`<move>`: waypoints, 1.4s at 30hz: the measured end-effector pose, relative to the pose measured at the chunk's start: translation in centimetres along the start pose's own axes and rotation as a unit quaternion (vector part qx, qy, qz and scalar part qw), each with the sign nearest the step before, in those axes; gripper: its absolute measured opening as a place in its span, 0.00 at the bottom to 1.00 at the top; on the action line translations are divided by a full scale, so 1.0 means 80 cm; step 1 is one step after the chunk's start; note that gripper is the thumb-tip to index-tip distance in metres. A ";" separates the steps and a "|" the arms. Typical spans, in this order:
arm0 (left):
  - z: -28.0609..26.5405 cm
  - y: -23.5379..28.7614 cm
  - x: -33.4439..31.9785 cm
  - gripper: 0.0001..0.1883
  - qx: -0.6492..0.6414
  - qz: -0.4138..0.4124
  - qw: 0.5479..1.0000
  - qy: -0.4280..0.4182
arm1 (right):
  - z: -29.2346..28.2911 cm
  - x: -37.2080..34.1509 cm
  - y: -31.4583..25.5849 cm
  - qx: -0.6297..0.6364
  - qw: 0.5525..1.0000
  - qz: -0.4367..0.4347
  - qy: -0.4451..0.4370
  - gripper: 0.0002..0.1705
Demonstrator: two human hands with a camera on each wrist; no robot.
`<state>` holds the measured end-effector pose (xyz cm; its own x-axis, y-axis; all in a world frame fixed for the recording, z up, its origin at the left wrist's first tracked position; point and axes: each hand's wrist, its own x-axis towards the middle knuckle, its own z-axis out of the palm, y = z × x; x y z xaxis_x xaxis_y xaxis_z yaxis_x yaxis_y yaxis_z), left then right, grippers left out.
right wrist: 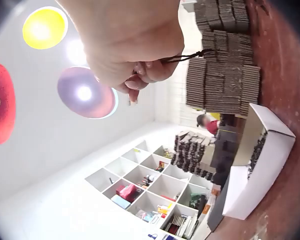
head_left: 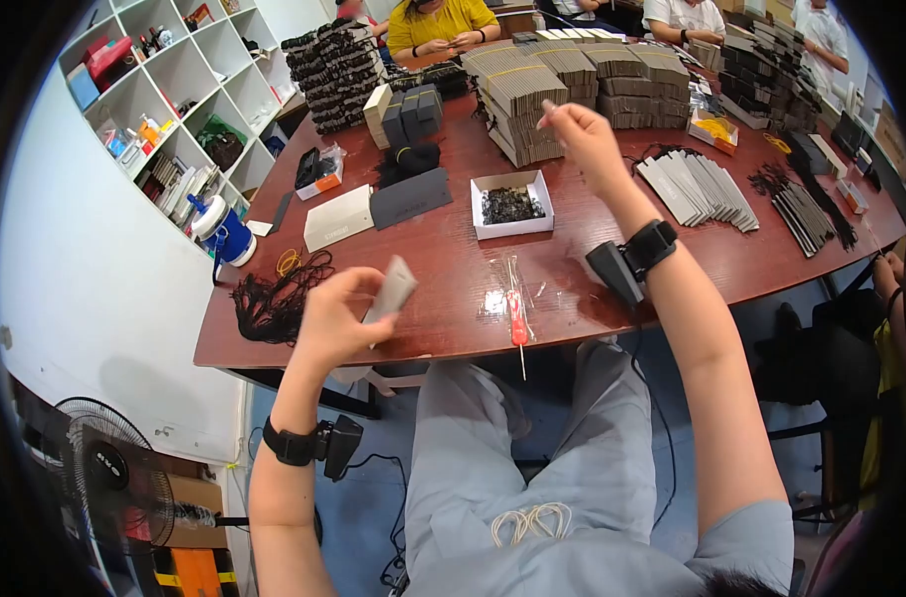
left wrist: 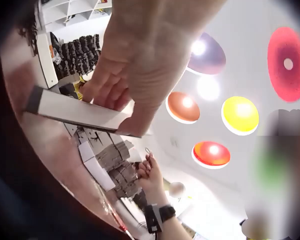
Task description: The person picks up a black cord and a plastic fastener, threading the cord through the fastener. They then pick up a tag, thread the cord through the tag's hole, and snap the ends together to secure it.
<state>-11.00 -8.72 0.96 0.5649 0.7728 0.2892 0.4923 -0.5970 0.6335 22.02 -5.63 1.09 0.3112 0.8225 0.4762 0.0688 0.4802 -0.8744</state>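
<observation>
My left hand (head_left: 335,316) pinches a light grey card (head_left: 397,287) between thumb and fingers, above the front left of the table. From the left wrist, the card (left wrist: 80,111) appears edge-on with a darker grey end. My right hand (head_left: 590,149) is raised beyond the white box (head_left: 514,231), its fingers curled together. In the right wrist view those fingers pinch a thin black cord (right wrist: 190,56) with a knot in it. Small black pieces (head_left: 512,205) fill the box. A bundle of black cords (head_left: 266,306) lies beside my left hand.
A red-handled tool (head_left: 517,323) points over the table's front edge. Behind the box stand tall stacks of grey cards (head_left: 517,85). Fanned cards (head_left: 697,189) lie at right, a pale card (head_left: 339,217) and a dark card (head_left: 411,199) at left. Other people sit across the table.
</observation>
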 end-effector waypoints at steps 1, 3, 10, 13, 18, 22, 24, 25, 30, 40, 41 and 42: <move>-0.003 -0.007 -0.006 0.18 -0.120 -0.025 0.992 0.019 | -0.003 -0.003 -0.012 0.002 1.000 -0.026 0.009 0.16; -0.004 -0.011 -0.015 0.17 -0.271 -0.027 0.960 0.069 | -0.010 -0.018 -0.039 0.034 0.999 -0.025 0.002 0.15; 0.027 -0.016 -0.025 0.18 -0.328 -0.034 0.941 0.074 | 0.006 -0.138 -0.095 -0.013 0.998 -0.027 -0.050 0.14; 0.031 -0.008 -0.023 0.17 -0.321 -0.024 0.946 0.038 | 0.019 -0.178 -0.081 -0.068 0.995 0.009 -0.076 0.12; 0.047 -0.005 -0.021 0.17 -0.277 0.010 0.961 -0.008 | 0.083 -0.206 -0.029 -0.070 0.989 0.048 -0.124 0.14; 0.066 0.000 -0.030 0.17 -0.213 0.044 0.976 0.010 | 0.108 -0.221 -0.049 -0.154 0.979 -0.010 -0.130 0.12; 0.075 0.005 -0.036 0.17 -0.145 0.071 0.987 0.025 | 0.110 -0.235 -0.048 -0.182 0.975 -0.049 -0.118 0.11; 0.080 0.012 -0.043 0.16 -0.054 0.116 0.990 0.058 | 0.106 -0.241 -0.048 -0.207 0.970 -0.043 -0.118 0.11; 0.124 0.041 -0.077 0.19 0.079 0.184 0.974 0.111 | 0.080 -0.277 -0.066 -0.218 0.965 0.010 -0.146 0.09; 0.180 0.057 -0.102 0.17 0.134 0.128 0.960 0.212 | 0.052 -0.314 -0.032 -0.243 0.967 0.021 -0.068 0.08; 0.180 0.057 -0.102 0.17 0.136 0.128 0.959 0.212 | 0.052 -0.311 -0.030 -0.251 0.965 0.025 -0.069 0.08; 0.181 0.058 -0.102 0.17 0.146 0.126 0.958 0.213 | 0.054 -0.310 -0.028 -0.253 0.965 0.030 -0.065 0.08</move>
<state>-3.78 -20.94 -8.85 0.3989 0.5773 0.7125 0.5762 -0.7622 0.2951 10.07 -25.77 -8.33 0.2103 0.8908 0.4029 0.5190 0.2475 -0.8181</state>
